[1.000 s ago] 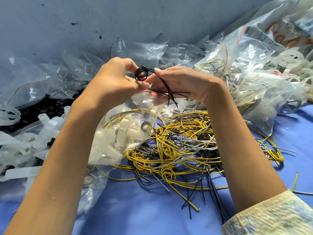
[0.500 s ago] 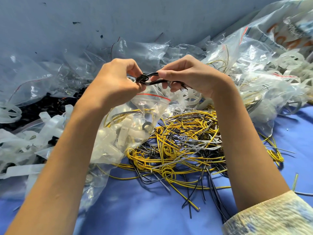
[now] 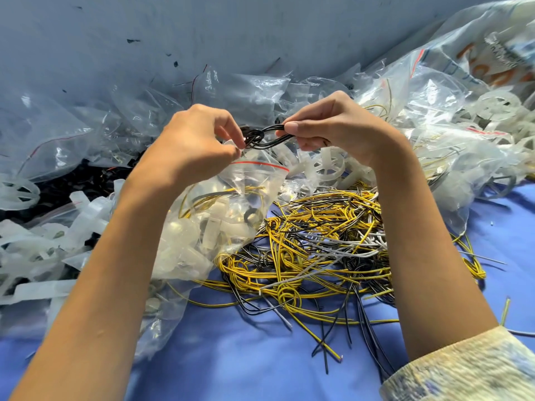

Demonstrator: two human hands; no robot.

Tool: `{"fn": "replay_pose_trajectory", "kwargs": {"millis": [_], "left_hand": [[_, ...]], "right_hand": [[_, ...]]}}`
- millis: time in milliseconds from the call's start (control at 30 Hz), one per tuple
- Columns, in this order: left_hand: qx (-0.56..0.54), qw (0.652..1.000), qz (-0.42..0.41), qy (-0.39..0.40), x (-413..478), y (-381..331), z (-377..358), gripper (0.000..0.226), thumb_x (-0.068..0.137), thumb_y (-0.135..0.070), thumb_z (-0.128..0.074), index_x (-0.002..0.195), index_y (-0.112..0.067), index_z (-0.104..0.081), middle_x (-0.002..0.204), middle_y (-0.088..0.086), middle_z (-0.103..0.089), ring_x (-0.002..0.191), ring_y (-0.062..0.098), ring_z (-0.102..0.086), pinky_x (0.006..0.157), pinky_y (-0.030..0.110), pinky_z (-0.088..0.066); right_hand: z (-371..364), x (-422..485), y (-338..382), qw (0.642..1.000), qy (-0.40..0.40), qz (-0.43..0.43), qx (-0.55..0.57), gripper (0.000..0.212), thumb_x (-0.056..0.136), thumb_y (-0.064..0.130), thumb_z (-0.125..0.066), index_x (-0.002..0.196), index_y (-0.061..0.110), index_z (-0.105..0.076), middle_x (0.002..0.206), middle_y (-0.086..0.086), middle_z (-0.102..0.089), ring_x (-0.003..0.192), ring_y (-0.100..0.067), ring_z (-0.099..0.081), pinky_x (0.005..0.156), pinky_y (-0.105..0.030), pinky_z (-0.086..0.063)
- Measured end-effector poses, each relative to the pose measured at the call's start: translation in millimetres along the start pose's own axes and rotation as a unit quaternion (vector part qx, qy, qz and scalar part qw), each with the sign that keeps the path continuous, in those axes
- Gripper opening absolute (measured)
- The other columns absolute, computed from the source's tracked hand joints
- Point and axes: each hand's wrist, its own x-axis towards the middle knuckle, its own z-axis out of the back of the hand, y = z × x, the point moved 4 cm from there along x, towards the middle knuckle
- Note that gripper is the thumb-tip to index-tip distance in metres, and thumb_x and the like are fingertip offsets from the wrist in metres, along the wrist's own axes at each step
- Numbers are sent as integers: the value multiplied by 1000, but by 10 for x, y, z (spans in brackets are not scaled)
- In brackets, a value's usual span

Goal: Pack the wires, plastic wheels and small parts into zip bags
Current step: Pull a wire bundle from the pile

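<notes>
Black wire bundle (image 3: 260,138), knotted into a small coil, is held above the blue table (image 3: 260,360) between a person's two hands. The left hand (image 3: 197,140) pinches the knotted end with its fingers (image 3: 231,131) curled round it, while the right hand (image 3: 338,128) pinches the free strands between thumb and forefinger. Just below them an open zip bag (image 3: 231,204) with a red seal line already holds white plastic pieces, a dark ring and a few yellow wires. Filled clear bags (image 3: 434,111) heaped against the wall suggest that part of the packing is done. Much appears left: a tangled wire heap (image 3: 318,241) of yellow, black and white lies on the table, a plastic wheel (image 3: 330,166) sits just behind it, and loose plastic parts (image 3: 43,250) are piled at far left.
</notes>
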Motion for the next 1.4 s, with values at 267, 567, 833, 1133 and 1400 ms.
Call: {"fn": "replay_pose_trajectory", "kwargs": {"millis": [267,567,833,1133,1400], "left_hand": [[24,1000,5,-12,2,-1,27,26,84,-13,-57,71,-33,-68,76,-9,-67,72,4,-56,54,4,-35],[-40,998,0,-40,28,-42,-25,15,85,-17,-58,77,-30,-61,68,-8,-61,61,-3,-52,52,8,-37],[-83,992,-12,-89,34,-91,-25,11,83,-15,-58,83,-25,-63,68,-12,-59,52,-13,-50,46,2,-35],[-128,979,-8,-156,48,-55,60,11,80,-18,-56,85,-24,-64,66,-12,-59,59,-2,-53,62,17,-44],[-134,980,-11,-149,54,-61,50,10,79,-19,-57,78,-27,-62,64,-13,-58,58,-1,-52,61,19,-41]], "right_hand": [[12,-6,-11,998,6,-32,-50,15,86,5,-65,91,16,-74,65,0,-66,51,-7,-43,47,-15,-35],[-80,61,7,995,23,-6,-97,14,82,7,-69,90,16,-76,69,-1,-72,51,-6,-44,48,-17,-33],[-326,109,60,996,76,-4,-55,23,91,0,-56,101,13,-71,74,0,-70,59,-8,-56,60,-18,-45],[-441,139,127,991,68,33,-113,19,86,3,-64,96,18,-71,51,16,-60,49,1,-45,51,-18,-39],[-649,123,182,974,144,23,-173,38,85,-3,-57,61,25,-65,48,13,-39,48,0,-30,45,-13,-25]]}}
